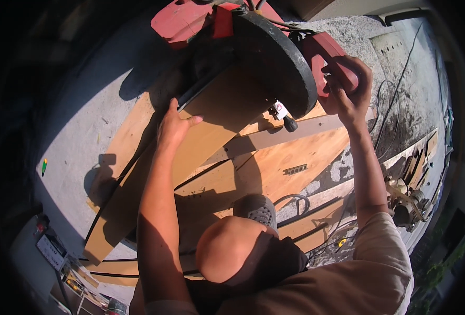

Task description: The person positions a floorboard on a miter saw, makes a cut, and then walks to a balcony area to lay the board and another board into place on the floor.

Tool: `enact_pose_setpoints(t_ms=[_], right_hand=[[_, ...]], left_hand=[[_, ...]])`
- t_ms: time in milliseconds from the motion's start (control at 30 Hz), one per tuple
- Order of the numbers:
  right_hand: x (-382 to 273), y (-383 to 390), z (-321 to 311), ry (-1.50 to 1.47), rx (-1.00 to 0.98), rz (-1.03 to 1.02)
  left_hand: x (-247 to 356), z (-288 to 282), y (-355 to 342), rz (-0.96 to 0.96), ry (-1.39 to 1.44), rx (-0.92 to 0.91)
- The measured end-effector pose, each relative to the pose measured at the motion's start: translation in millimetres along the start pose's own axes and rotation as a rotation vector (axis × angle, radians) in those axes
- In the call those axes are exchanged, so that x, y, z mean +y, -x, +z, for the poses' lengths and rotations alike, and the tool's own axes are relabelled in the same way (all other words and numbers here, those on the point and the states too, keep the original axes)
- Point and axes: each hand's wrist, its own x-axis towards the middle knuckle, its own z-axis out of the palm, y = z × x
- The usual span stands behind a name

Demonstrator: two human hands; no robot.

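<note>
A red power saw with a round dark blade guard (290,58), which looks like a mitre saw, fills the upper middle. My right hand (354,100) is wrapped round its red handle (328,46). Under the guard runs a long brown board (190,147), slanting from the saw down to the lower left. My left hand (176,125) grips this board near the saw, thumb on its top face and fingers over the far edge by a dark fence (203,86). A black knob (290,124) sticks out below the guard. Whether the blade touches the board is hidden.
Beneath lie a plywood sheet (290,152) and further boards (316,223). Black cables (387,121) cross the stained floor at right, near a heap of offcuts and metal parts (408,202). My knee (232,247) and shoe (256,210) are close below the saw. A green screwdriver-like tool (44,167) lies far left.
</note>
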Motion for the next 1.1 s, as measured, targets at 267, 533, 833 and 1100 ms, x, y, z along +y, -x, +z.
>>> enact_pose_setpoints(t_ms=[267,533,833,1100], right_hand=[[12.7,13.3,-5.9,0.015,-0.021,-0.086],[7.6,7.8,-5.0,0.098,-0.067,-0.144],[-9.3,-4.0,-3.0,-0.038,-0.089,0.089],[-5.7,-12.7,-12.9,0.034,-0.143,-0.001]], left_hand=[[8.6,-3.5,2.5,-0.026,0.031,-0.025],[14.3,-7.5,4.2,-0.051,0.024,-0.050],[3.4,1.1,-0.8,-0.030,-0.029,-0.013],[1.0,-0.5,-1.1,-0.033,-0.023,-0.015]])
